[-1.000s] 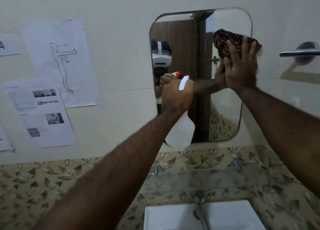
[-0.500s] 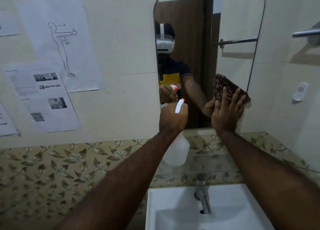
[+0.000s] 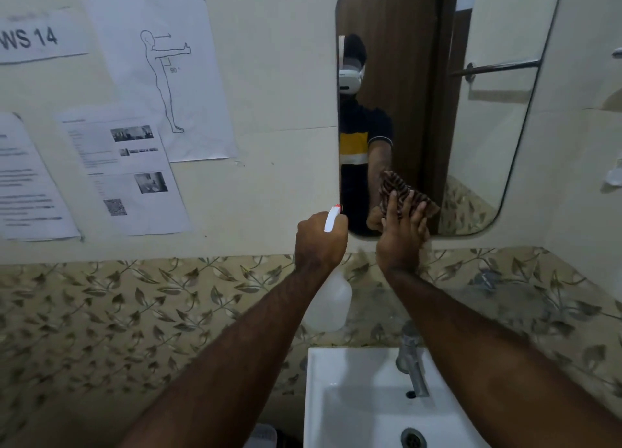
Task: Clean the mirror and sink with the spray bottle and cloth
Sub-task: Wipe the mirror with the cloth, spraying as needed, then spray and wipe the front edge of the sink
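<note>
A rounded wall mirror hangs above a white sink. My right hand presses a brown striped cloth flat against the mirror's lower left part, close to its bottom edge. My left hand grips the neck of a translucent white spray bottle with a white and red trigger head; the bottle hangs below my fist, just left of the mirror's lower corner. A person's reflection shows in the mirror.
A metal tap stands at the back of the sink, with the drain below it. Several printed sheets are stuck on the cream wall to the left. Leaf-patterned tiles run beneath. A towel bar end juts in at far right.
My right hand has wiped the cloth down from the mirror's upper right to its lower left. The left hand with the bottle stays beside the mirror's lower left edge.
</note>
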